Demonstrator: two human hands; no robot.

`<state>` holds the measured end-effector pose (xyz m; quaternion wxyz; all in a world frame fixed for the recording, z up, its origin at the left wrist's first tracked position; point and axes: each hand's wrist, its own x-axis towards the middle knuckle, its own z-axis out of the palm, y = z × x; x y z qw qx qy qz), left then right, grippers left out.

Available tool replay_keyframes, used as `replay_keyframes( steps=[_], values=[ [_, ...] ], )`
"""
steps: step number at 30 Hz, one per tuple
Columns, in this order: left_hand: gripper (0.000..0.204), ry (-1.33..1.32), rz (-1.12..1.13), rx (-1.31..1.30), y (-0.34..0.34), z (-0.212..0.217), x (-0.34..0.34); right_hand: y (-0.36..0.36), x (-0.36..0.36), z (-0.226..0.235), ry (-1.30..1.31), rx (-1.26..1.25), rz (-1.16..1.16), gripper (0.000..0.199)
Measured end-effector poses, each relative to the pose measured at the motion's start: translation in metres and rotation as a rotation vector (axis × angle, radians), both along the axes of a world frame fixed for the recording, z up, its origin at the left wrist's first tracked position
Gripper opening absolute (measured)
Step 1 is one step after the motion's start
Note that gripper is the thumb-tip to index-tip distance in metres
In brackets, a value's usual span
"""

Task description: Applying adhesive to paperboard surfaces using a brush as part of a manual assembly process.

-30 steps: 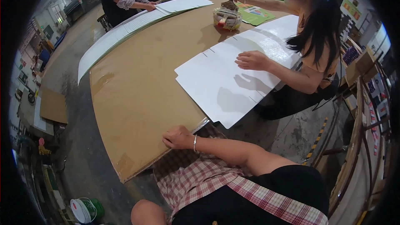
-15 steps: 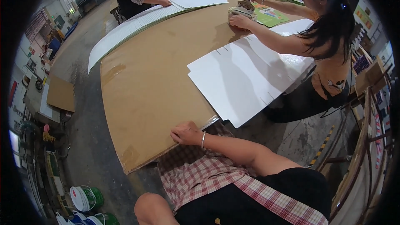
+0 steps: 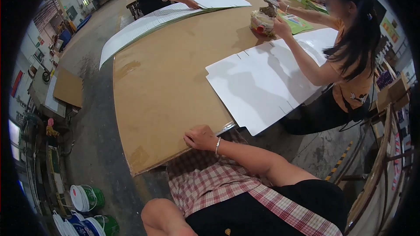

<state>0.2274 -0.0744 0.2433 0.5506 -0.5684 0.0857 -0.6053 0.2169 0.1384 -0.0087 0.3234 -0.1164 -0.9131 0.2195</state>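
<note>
Where the brown surface (image 3: 170, 87) has its near edge, the right hand (image 3: 200, 137) rests with curled fingers, though I cannot tell whether they grip anything; the left hand's state cannot be told. A white sheet (image 3: 262, 83) lies on the surface's right part, overhanging its near edge. Overlapping white sheets (image 3: 144, 28) line its far left side, and a co-worker (image 3: 356, 61) is at its right.

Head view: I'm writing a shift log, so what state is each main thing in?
Brown table, partly covered
Right hand, fingers curled at the table's edge; grip unclear
Left hand, out of view
White sheet, flat, overhanging the table
White sheet stack, fanned out
Upper green bucket, lidded
</note>
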Motion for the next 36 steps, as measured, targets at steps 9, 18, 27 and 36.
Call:
replay_keyframes(
  steps=[9,18,27,36],
  values=[
    [0.038,-0.064,0.088,0.083,-0.003,-0.005,0.001,0.0,-0.002,-0.004,0.001,0.015,-0.01,0.018],
    [0.04,-0.011,0.057,-0.022,-0.015,-0.021,0.001,0.0,-0.002,-0.002,-0.016,-0.013,-0.009,0.019],
    [0.038,-0.313,-0.282,0.171,0.054,0.021,0.024,-0.001,-0.002,-0.001,-0.01,-0.04,-0.022,0.021],
    [0.02,-0.646,-1.159,-1.65,0.006,0.071,-0.002,-0.001,-0.004,0.004,-0.059,0.01,-0.003,0.022]
  ],
)
